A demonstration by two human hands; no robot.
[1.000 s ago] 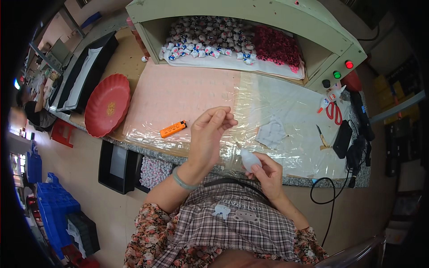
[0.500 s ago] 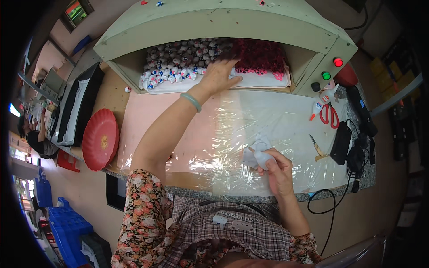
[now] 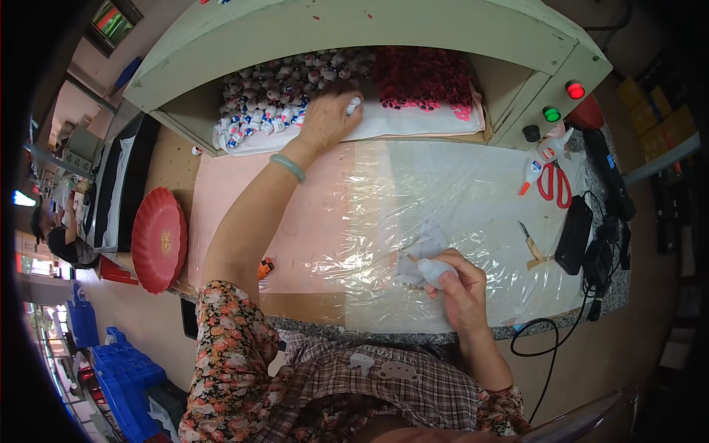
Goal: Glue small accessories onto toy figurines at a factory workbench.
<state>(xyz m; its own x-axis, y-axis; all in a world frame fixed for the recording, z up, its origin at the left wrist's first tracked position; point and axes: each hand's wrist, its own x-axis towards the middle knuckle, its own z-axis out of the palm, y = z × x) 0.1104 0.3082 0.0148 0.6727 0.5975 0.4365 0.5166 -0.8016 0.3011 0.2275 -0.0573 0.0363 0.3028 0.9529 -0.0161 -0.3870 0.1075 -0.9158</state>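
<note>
My left hand [image 3: 329, 118], with a pale green bangle on its wrist, reaches into the opening of the light green box. Between its thumb and fingers is a small white piece [image 3: 354, 105]; some fingers are blurred. Beside it lie rows of small white pieces with blue and pink marks [image 3: 255, 122]. Dark red and pink small pieces [image 3: 425, 81] are heaped to its right on a white cloth [image 3: 391, 125]. My right hand [image 3: 461, 292] is closed round a small white squeeze bottle [image 3: 436, 271] with a thin tip pointing left. A crumpled whitish cloth [image 3: 430, 238] lies just beyond the bottle.
Plastic sheeting [image 3: 377, 221] covers the table. To the right lie red-handled scissors [image 3: 554, 184], a glue bottle [image 3: 532, 176], a small knife [image 3: 528, 236] and a black adapter [image 3: 572, 232] with cables. A red plate [image 3: 159, 240] and black tray [image 3: 125, 192] stand left. A co-worker [image 3: 63, 229] sits far left.
My left hand has moved left from the dark red pieces toward the white ones, a white piece now showing in it. The bottle in my right hand now points its tip left.
</note>
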